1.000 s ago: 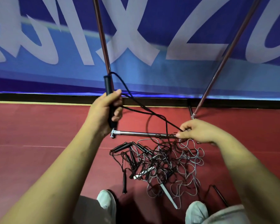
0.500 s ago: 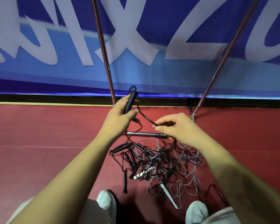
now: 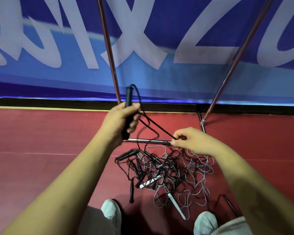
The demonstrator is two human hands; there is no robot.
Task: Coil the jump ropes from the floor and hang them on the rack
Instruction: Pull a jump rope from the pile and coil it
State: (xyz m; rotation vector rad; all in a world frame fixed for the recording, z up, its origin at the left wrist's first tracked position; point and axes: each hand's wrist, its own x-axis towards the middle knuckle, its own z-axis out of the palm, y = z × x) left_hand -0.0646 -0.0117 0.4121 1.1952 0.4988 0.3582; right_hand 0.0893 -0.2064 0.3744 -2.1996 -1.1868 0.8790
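Rope pile [image 3: 170, 168], a tangle of black and grey cords with black and white handles, lies on the red floor [image 3: 41, 141] at 6 o'clock from both hands. Left hand [image 3: 120, 122] wraps the upright black handle [image 3: 128, 97] of one rope; its thin cord [image 3: 158, 129] runs toward 4 o'clock to the right hand [image 3: 193, 140], whose fingertips [image 3: 174, 142] pinch it over the base bar [image 3: 148, 141] of the rack [image 3: 108, 48].
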